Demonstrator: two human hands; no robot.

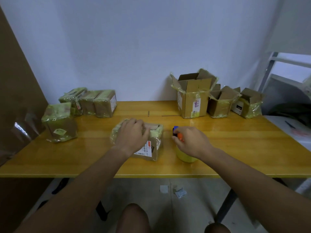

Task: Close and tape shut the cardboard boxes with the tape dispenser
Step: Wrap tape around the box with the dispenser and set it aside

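A small cardboard box with yellowish tape and a white label stands at the middle of the wooden table. My left hand lies on its top, fingers bent over the closed flaps. Just right of the box, my right hand grips the tape dispenser, which shows a blue and orange head and a yellow tape roll resting on the table.
Three open boxes stand at the back right: a tall one and two low ones. Taped boxes sit at the left: one in front and a group behind. Paper scraps lie on the floor.
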